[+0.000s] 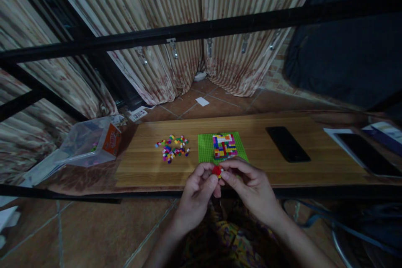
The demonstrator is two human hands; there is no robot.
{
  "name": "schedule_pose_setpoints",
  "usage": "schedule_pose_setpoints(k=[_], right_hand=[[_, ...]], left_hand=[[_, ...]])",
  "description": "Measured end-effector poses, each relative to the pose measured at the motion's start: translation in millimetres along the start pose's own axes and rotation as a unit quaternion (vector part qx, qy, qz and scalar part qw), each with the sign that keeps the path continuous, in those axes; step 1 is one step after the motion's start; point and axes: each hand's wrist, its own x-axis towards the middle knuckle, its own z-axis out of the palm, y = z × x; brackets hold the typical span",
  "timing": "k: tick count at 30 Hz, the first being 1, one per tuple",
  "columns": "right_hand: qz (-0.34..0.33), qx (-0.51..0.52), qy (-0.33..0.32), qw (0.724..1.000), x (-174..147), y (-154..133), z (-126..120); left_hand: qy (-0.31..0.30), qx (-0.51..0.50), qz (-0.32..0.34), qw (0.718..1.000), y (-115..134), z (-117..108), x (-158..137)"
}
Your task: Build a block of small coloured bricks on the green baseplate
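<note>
Between the fingertips of my left hand [201,186] and my right hand [246,180] is a small cluster of toy bricks [217,171], mostly red with some yellow and white. Both hands pinch it just in front of the green baseplate [205,144]. On that plate sits a patch of multicoloured bricks [225,145] in red, white, blue, yellow and pink; its near edge lies close behind my fingers. Loose small bricks [172,150] of many colours are scattered on the wooden board to the left. My fingers partly cover the held bricks.
The wooden board [257,171] carries a black phone [287,144] right of the baseplate. A dark tablet [370,154] lies farther right on papers. At left stands a clear plastic box [91,142] with an orange label. A black metal bar [220,25] crosses before the curtains [176,4].
</note>
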Motion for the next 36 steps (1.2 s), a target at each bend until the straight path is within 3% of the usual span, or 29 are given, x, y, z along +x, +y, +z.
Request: schedule_pose_setpoints(k=[6,19,24,30,36], right_hand=[[0.030,0.040,-0.006,0.999,-2.1,-5.5,1.0],[0.065,0.074,-0.014,0.995,-6.2,-20.6,5.4],[0.040,0.043,0.037,0.998,-10.5,-13.2,7.9],[0.032,0.020,0.045,0.998,-13.1,-1.5,5.9],[0.039,0.032,0.081,0.995,-15.2,2.4,13.2]], left_hand=[[0.001,0.071,0.042,0.997,11.7,3.7,-5.3],[0.017,0.158,0.039,0.987,12.5,7.0,-11.9],[0.003,0.145,0.033,0.989,14.1,6.3,-11.4],[-0.018,0.129,0.016,0.991,10.8,3.3,-11.0],[-0.003,0.072,0.009,0.997,1.9,4.7,-10.7]])
